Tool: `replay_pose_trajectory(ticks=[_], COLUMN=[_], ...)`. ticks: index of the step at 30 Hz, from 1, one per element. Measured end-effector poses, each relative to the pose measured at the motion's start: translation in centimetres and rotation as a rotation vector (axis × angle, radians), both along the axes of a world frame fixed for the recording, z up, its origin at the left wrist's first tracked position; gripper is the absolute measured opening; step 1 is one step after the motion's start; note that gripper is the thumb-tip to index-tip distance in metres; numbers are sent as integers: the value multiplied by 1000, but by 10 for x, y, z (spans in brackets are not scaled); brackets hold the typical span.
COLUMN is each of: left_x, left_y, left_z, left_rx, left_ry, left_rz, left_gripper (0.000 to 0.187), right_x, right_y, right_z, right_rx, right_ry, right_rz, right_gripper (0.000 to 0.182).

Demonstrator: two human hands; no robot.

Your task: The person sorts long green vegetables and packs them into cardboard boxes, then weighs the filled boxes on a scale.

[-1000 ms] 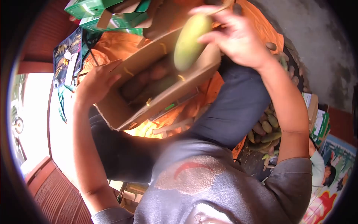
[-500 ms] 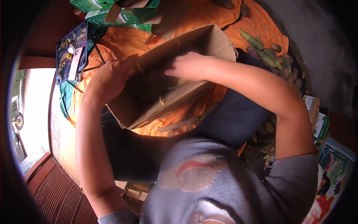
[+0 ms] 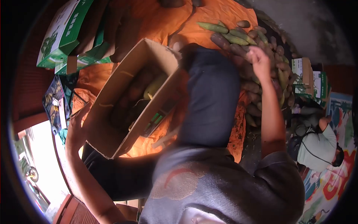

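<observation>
My left hand (image 3: pixel 76 128) is at the near left side of an open cardboard box (image 3: pixel 128 143), gripping its edge; some of its fingers are hidden. Deep in the box are elongated vegetables, among them a yellow-green one (image 3: pixel 154 86) and darker ones in shadow. My right hand (image 3: pixel 258 61) is held over a heap of brown and green cucumber-like vegetables (image 3: pixel 251 87) on the right. Its fingers are loosely bent, with nothing visible in them. Longer green vegetables (image 3: pixel 212 27) lie at the heap's far end.
An orange sheet (image 3: pixel 167 20) covers the ground. Green-and-white cartons (image 3: pixel 61 35) stand at the far left, and more cartons (image 3: pixel 304 76) at the right. A phone (image 3: pixel 62 112) lies on a patterned tray (image 3: pixel 52 97). Another person (image 3: pixel 317 145) is at the right.
My right hand has come out of the box and moved right to the vegetable heap. The view has turned right, and the box now appears more to the left. My left hand stays at the box.
</observation>
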State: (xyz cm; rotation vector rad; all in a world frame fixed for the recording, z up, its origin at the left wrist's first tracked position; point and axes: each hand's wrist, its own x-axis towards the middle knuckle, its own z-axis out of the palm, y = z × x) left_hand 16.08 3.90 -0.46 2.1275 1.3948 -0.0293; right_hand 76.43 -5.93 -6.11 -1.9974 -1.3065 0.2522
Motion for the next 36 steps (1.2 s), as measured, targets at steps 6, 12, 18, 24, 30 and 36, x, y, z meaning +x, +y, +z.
replay_pose_trajectory(ticks=[6, 12, 18, 24, 30, 36], left_x=[-16, -50, -92, -105, -106, -122], left_y=[3, 2, -11, -31, -34, -29], left_z=[3, -5, -7, -28, -32, -38], left_rx=[-141, -121, -151, -125, -7, -18], left_ry=[27, 43, 135, 136, 141, 128], left_rz=[99, 166, 255, 402, 504, 512], left_gripper=[40, 38, 38, 40, 34, 36], right_x=[32, 37, 16, 15, 28, 48], right_y=[-125, -151, -60, 15, 88, 110], right_z=[-192, -265, -218, -223, -245, -267], right_rx=[-523, -698, -650, -468, -383, -575], right_ry=[27, -418, 119, -71, -226, -452], right_rz=[-252, 95, -204, -34, 16, 89], right_gripper=[18, 27, 35, 38, 44, 58])
